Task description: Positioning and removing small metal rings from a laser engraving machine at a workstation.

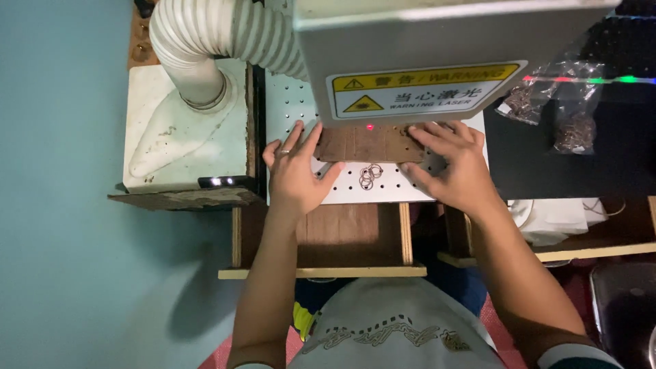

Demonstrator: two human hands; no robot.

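Nearest the lens, bottom centre: a pale grey shirt front with dark printed lettering (pixel 393 335), both bare forearms rising from it toward mid-frame. Above that, a wooden drawer-like frame with light rails (pixel 321 272) under the desk edge.

Left hand (pixel 295 174), a ring on one finger, laid flat with fingers spread — thumb and fingertips touching the left end of a flat brown rectangular wooden board (pixel 365 145). Right hand (pixel 454 167) likewise open, fingers fanned over the board's right end, palm down. Neither grip closed around anything; both pressing on the board from its two ends.

Board lying at centre frame on a white perforated metal plate (pixel 383 188), directly below a grey boxy machine head bearing a yellow warning label (pixel 417 55); a small red light dot (pixel 370 127) at the board's upper edge. Just below the board, between the two hands, a small cluster of thin metal rings (pixel 370 175) on the plate — touching neither hand.

Upper left: a white ribbed flexible hose (pixel 205 41) bending down into a cream housing. Upper right: clear plastic bags of small dark parts (pixel 557 109) on a black surface.
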